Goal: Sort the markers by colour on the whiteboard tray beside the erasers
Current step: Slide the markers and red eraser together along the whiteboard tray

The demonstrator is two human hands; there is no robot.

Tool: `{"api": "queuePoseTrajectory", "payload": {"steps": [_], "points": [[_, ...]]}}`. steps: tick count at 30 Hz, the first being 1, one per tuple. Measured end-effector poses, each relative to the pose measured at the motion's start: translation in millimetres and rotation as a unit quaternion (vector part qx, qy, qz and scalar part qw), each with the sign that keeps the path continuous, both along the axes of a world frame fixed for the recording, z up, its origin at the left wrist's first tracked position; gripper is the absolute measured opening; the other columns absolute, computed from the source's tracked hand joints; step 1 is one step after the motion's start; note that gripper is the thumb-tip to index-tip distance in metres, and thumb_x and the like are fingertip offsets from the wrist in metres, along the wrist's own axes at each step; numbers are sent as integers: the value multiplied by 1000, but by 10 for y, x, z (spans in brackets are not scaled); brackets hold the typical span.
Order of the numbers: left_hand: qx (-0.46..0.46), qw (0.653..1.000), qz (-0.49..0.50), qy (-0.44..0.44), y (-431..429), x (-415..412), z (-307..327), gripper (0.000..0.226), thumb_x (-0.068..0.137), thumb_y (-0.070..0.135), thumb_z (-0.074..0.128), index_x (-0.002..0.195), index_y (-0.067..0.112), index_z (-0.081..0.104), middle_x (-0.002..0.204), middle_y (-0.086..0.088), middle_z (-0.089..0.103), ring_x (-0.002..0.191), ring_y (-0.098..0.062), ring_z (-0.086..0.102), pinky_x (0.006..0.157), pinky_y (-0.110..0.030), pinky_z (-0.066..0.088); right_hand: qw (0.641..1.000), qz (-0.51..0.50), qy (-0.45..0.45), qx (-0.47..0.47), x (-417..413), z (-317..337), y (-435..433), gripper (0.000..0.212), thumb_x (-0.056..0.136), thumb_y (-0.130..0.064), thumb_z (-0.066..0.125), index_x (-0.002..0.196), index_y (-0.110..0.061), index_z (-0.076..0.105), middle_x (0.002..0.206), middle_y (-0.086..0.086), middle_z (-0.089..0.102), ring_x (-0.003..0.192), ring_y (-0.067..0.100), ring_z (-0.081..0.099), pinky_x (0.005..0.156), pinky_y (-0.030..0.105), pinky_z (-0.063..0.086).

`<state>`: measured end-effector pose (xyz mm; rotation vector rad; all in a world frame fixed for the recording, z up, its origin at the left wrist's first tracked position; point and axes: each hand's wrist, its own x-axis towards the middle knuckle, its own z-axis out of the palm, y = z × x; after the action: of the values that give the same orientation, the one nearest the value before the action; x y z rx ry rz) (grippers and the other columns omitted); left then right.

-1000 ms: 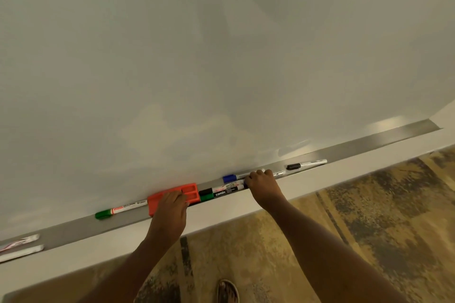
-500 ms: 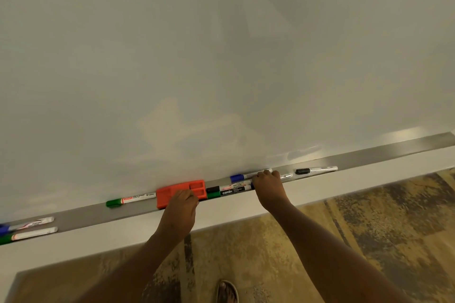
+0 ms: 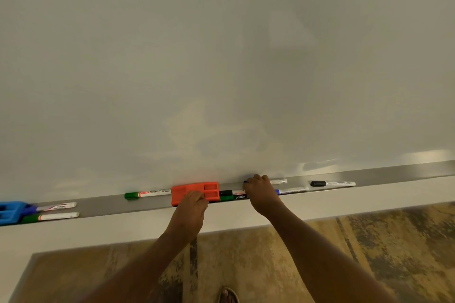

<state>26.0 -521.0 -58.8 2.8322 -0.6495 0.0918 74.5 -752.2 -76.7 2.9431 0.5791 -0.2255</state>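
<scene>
An orange eraser (image 3: 194, 192) lies on the grey whiteboard tray (image 3: 110, 204), and my left hand (image 3: 194, 206) rests on its front edge. Right of it lie a black-capped marker (image 3: 226, 192) and a green-capped marker (image 3: 232, 197) side by side. My right hand (image 3: 261, 192) is closed over a blue-capped marker (image 3: 277, 181) at the back of the tray. Another blue marker (image 3: 293, 190) and a black marker (image 3: 332, 183) lie further right. A green marker (image 3: 147, 194) lies left of the orange eraser.
At the far left a blue eraser (image 3: 11, 211) sits with a blue marker (image 3: 55, 206) and a green marker (image 3: 50, 217) beside it. The whiteboard (image 3: 221, 56) rises behind the tray. Patterned floor and a shoe (image 3: 227, 295) show below.
The view has shifted so the blue eraser at the far left shows. My right hand has moved back onto the blue-capped marker by the board. My left hand stays on the orange eraser.
</scene>
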Motion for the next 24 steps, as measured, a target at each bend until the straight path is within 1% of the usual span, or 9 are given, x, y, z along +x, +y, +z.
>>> {"api": "queuePoseTrajectory", "payload": {"steps": [5,10,12,14,16,18,21,23,24], "points": [[7,1000,18,17,75,-20,-26,23,60,7,84,75,16,70,76,1,68,70,-15,63,63,-26,54,999,24,-22,42,2,-16,23,13,89,-11,56,98,-13,64,98,9,62,96,27,52,85,41,40],[7,1000,6,27,54,-13,-45,21,61,5,81,74,17,70,74,2,66,69,-14,61,62,-23,51,996,53,-28,65,-68,-38,34,13,78,-7,71,90,-11,70,83,9,66,81,27,56,72,41,44],[8,1000,-1,30,24,4,-55,21,61,2,80,72,17,69,73,3,65,69,-15,60,64,-22,48,996,52,-30,73,-92,-28,31,12,76,-8,73,87,-10,70,80,10,66,78,27,57,70,41,45],[9,1000,-5,30,-6,40,-73,22,60,0,79,70,16,69,71,3,64,68,-16,58,66,-19,40,995,47,-32,76,-102,-23,20,11,77,-9,73,88,-9,70,82,11,65,79,28,57,71,42,45],[12,999,-11,34,-33,71,-101,22,59,1,80,70,16,70,70,3,64,68,-16,59,64,-21,43,996,41,-33,74,-112,-20,-3,11,76,-11,74,86,-10,69,82,10,65,78,27,58,70,41,46],[23,998,-23,47,-75,88,-111,22,57,5,83,69,18,71,68,4,66,66,-15,60,61,-20,49,997,26,-35,70,-118,-32,-50,12,72,-12,78,80,-12,69,76,8,64,73,27,58,66,39,47],[56,996,-37,53,-165,114,-107,23,52,18,89,64,23,70,64,8,66,60,-10,62,54,-16,50,997,-8,-44,59,-136,-80,-128,14,68,-13,80,76,-14,69,73,6,63,69,27,58,63,40,47],[70,995,-32,63,-224,143,-109,26,49,23,91,64,23,69,63,8,67,58,-9,63,51,-16,50,997,-28,-44,59,-157,-98,-162,10,72,-13,77,77,-14,69,76,6,64,72,27,58,64,41,47],[81,994,-22,67,-246,153,-114,24,53,22,89,68,22,70,68,7,68,62,-10,64,53,-17,51,997,-36,-41,59,-174,-95,-174,7,75,-13,75,79,-14,70,79,7,66,74,28,59,66,41,48]]}}
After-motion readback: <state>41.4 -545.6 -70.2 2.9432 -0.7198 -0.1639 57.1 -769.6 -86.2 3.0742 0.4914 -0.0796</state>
